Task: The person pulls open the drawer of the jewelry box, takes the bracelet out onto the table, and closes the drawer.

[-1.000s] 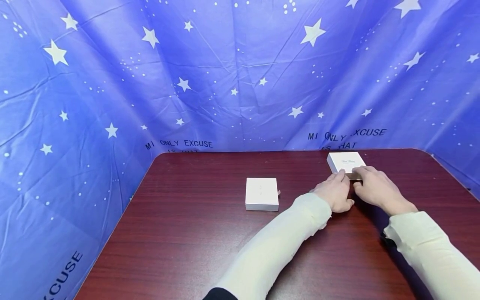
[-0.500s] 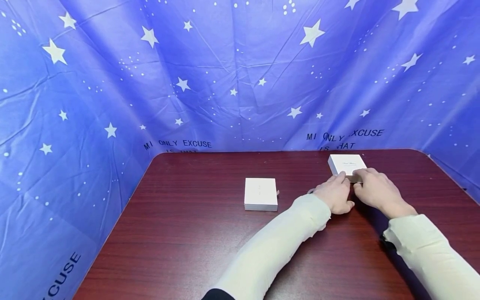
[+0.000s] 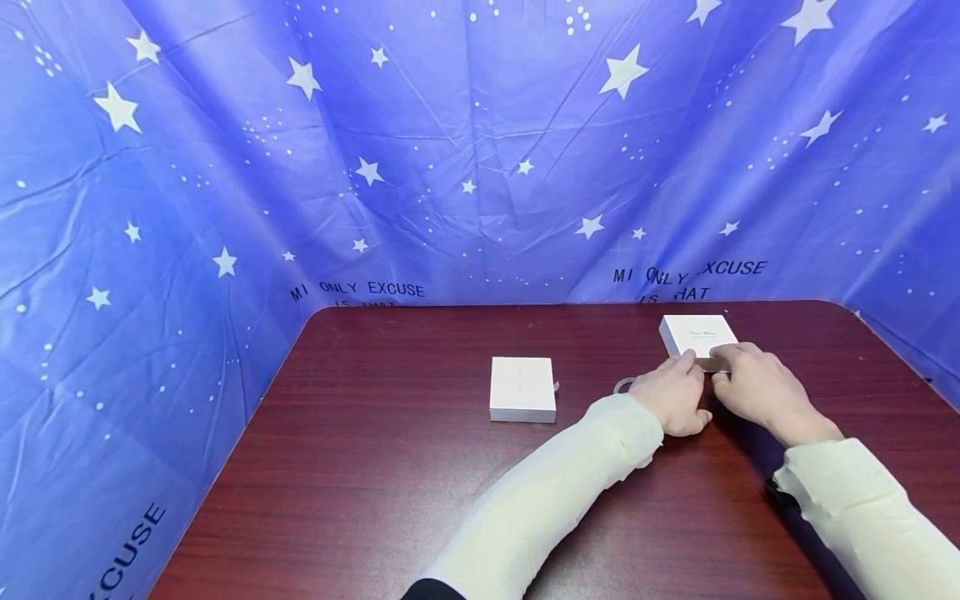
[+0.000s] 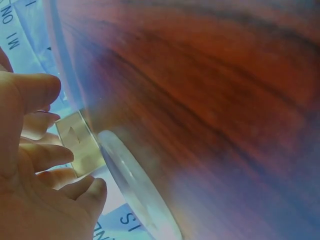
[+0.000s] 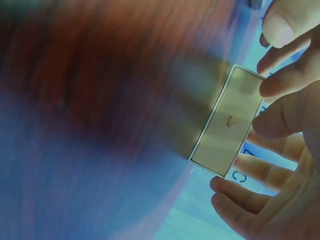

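A flat white square box [image 3: 699, 332] with fine lettering stands near the table's far edge, at the right. The right wrist view shows its gold front face [image 5: 227, 122] with a small tab. My left hand [image 3: 671, 396] touches the box's front left part with extended fingers, its thumb apart from it. My right hand [image 3: 765, 392] holds the front right part, thumb at the front edge and fingers over the top. Partly hidden by my left hand is a pale ring [image 3: 621, 385], its curved rim [image 4: 137, 182] large in the left wrist view; whether it is worn I cannot tell.
A second flat white box [image 3: 522, 385] sits mid-table, left of my hands, a small tab at its right side. The dark red wooden table [image 3: 360, 467] meets a blue star-patterned curtain [image 3: 450, 150] along its back and left side.
The box at the right has slid slightly toward me, with both hands moving along with it. More of the pale ring shows beside my left wrist. The second box stays in place.
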Action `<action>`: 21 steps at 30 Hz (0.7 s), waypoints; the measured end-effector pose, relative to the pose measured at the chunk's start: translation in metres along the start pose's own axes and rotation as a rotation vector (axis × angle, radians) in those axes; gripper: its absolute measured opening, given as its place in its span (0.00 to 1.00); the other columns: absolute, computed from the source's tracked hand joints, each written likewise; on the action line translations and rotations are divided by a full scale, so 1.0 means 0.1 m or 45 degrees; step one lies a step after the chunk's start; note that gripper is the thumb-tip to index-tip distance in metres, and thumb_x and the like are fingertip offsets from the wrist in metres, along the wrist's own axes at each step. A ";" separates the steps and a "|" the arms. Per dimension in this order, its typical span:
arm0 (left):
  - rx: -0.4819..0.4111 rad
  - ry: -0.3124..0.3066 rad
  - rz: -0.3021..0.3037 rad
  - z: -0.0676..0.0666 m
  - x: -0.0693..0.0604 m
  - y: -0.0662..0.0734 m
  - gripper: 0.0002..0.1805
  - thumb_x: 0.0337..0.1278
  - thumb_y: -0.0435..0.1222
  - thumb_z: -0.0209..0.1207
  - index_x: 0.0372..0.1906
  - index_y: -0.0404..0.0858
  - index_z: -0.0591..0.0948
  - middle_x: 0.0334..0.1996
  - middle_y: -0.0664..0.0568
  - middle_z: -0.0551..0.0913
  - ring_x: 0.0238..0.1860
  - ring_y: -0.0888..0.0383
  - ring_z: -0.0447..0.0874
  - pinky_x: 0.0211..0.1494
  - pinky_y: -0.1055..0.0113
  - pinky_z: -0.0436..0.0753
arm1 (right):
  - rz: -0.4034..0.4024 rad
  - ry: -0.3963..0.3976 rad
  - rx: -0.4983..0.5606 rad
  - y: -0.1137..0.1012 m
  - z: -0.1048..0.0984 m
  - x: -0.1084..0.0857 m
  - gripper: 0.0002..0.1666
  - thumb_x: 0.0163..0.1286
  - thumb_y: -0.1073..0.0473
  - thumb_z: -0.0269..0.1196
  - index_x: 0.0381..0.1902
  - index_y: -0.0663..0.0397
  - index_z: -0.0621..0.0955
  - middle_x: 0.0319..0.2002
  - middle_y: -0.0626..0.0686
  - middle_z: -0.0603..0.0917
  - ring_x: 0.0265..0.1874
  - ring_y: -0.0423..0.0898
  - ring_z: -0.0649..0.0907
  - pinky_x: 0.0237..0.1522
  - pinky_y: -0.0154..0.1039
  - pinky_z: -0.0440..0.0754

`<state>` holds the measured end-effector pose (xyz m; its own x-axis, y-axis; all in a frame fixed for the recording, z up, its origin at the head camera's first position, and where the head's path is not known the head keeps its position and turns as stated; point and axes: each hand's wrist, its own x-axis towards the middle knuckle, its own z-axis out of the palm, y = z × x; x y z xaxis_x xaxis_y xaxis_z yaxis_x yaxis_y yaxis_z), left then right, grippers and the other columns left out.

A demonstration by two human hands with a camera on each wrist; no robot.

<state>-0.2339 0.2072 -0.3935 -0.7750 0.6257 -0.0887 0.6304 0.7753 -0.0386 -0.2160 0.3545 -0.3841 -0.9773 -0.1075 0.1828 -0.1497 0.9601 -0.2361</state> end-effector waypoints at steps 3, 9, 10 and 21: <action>-0.001 0.011 0.006 0.00 -0.01 0.01 0.35 0.56 0.62 0.53 0.67 0.54 0.66 0.72 0.63 0.51 0.70 0.70 0.51 0.63 0.73 0.64 | -0.002 -0.012 -0.005 0.00 0.00 -0.01 0.25 0.59 0.62 0.55 0.54 0.70 0.74 0.51 0.74 0.73 0.47 0.76 0.72 0.44 0.68 0.68; -0.001 0.038 0.019 0.01 -0.05 0.02 0.34 0.55 0.63 0.54 0.65 0.54 0.68 0.69 0.63 0.54 0.67 0.70 0.55 0.63 0.76 0.63 | -0.005 -0.004 -0.003 0.00 0.00 -0.04 0.25 0.59 0.62 0.55 0.53 0.70 0.75 0.51 0.73 0.73 0.47 0.76 0.72 0.45 0.68 0.68; -0.003 0.038 0.020 0.01 -0.06 0.03 0.34 0.55 0.63 0.54 0.65 0.54 0.68 0.69 0.63 0.54 0.67 0.70 0.55 0.63 0.76 0.62 | -0.006 -0.002 -0.001 0.00 0.00 -0.05 0.24 0.59 0.62 0.55 0.53 0.70 0.75 0.51 0.73 0.73 0.47 0.76 0.72 0.45 0.68 0.68; -0.026 0.040 0.009 -0.01 -0.14 0.08 0.33 0.55 0.62 0.55 0.65 0.56 0.68 0.71 0.65 0.51 0.68 0.71 0.54 0.58 0.73 0.70 | -0.041 0.019 0.001 0.02 -0.02 -0.12 0.24 0.57 0.63 0.56 0.51 0.71 0.76 0.48 0.73 0.75 0.45 0.74 0.74 0.44 0.66 0.70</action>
<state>-0.2180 0.2049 -0.3912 -0.7717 0.6334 -0.0579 0.6351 0.7722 -0.0176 -0.2046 0.3583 -0.3849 -0.9697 -0.1342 0.2043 -0.1809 0.9561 -0.2306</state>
